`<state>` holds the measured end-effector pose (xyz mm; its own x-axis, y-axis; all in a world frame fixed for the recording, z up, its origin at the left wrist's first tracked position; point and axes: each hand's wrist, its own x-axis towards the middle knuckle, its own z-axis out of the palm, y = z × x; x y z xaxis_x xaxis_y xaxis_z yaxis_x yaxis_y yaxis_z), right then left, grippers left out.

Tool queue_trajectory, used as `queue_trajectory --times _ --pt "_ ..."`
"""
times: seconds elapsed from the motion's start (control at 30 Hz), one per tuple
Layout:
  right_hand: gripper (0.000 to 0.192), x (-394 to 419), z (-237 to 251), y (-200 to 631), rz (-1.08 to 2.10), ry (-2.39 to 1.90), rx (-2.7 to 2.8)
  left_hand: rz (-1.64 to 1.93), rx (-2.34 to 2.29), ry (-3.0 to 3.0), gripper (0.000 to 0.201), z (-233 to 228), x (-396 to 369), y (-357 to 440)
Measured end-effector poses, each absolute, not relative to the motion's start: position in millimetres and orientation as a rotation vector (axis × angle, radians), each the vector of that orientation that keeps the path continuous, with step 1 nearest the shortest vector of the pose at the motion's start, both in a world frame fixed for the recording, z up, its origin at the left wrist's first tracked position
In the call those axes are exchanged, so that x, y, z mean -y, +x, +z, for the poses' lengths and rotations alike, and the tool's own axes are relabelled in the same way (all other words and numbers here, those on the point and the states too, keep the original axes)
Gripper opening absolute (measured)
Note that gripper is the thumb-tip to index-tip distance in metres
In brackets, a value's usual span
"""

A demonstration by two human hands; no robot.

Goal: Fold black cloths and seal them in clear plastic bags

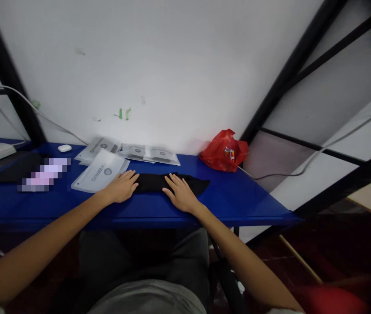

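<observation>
Both hands lie flat, fingers spread, gripping nothing. The left hand (122,186) presses on the left end of a black cloth (172,183) that lies stretched across the middle of the blue table (237,198). The right hand (181,193) rests palm down on the near middle of the same cloth, whose right end reaches out past it. Just left of the left hand lies a white plastic packet (98,176), with more packets (146,153) far behind by the wall. A red plastic bag (223,151) sits at the far right. A small white case (64,148) sits at the far left, near a dark tablet (15,169).
</observation>
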<state>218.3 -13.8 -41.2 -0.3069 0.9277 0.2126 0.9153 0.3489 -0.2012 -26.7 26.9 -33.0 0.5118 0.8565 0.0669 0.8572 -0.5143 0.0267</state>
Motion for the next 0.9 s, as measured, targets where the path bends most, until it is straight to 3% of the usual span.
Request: queue_trajectory --times 0.23,0.5,0.7,0.9 --pt "0.057 -7.6 -48.1 277.6 0.157 -1.717 2.282 0.107 1.601 -2.708 0.053 -17.6 -27.0 -19.0" --pt "0.046 -37.7 -58.7 335.2 0.053 -1.793 2.124 0.203 1.565 -2.735 0.044 10.5 -33.9 -20.5" --pt "0.043 -45.0 -53.0 353.1 0.038 -1.765 1.981 0.251 1.684 -2.766 0.052 31.4 -29.2 -13.8" --pt "0.045 -41.9 -44.6 348.7 0.069 -1.789 1.926 0.194 1.728 -3.026 0.030 24.5 -14.3 -14.8"
